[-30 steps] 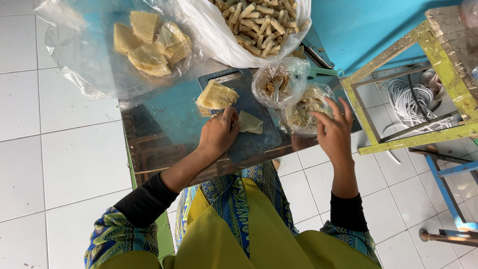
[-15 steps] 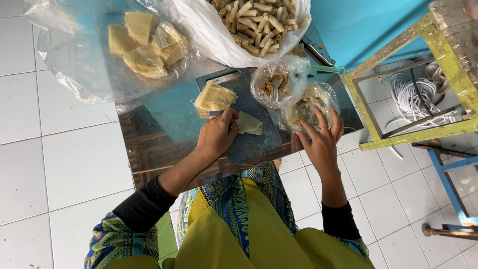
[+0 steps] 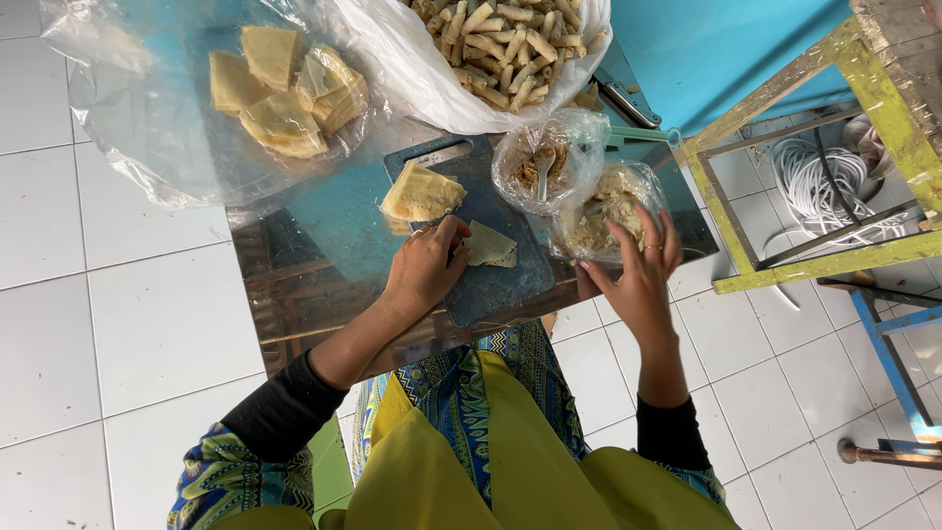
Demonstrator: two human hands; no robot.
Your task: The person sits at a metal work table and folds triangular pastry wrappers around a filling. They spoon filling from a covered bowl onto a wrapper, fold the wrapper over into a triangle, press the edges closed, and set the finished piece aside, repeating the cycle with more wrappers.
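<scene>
Up top, a large clear plastic sheet (image 3: 147,128) holds pale yellow folded wrappers (image 3: 285,93), and beside it a white bag (image 3: 432,93) is heaped with tan rolled sticks (image 3: 505,44). Nearer you, 2 small clear bags sit side by side: one (image 3: 545,157) with brown filling and a spoon (image 3: 543,165) in it, the other (image 3: 603,211) with pale crumbly filling. No labels show on any of them.

On the dark cutting board (image 3: 500,275), a stack of wrappers (image 3: 420,193) lies at the far corner, and 1 folded wrapper (image 3: 491,245) lies flat in the middle. Your left hand (image 3: 424,270) rests palm down on the board, fingers curled loosely, fingertips touching that single wrapper's edge, gripping nothing. Your right hand (image 3: 638,270) is open, fingers spread and raised, reaching over the pale filling bag's mouth, empty as far as I can see. Both forearms angle in from dark sleeves.
</scene>
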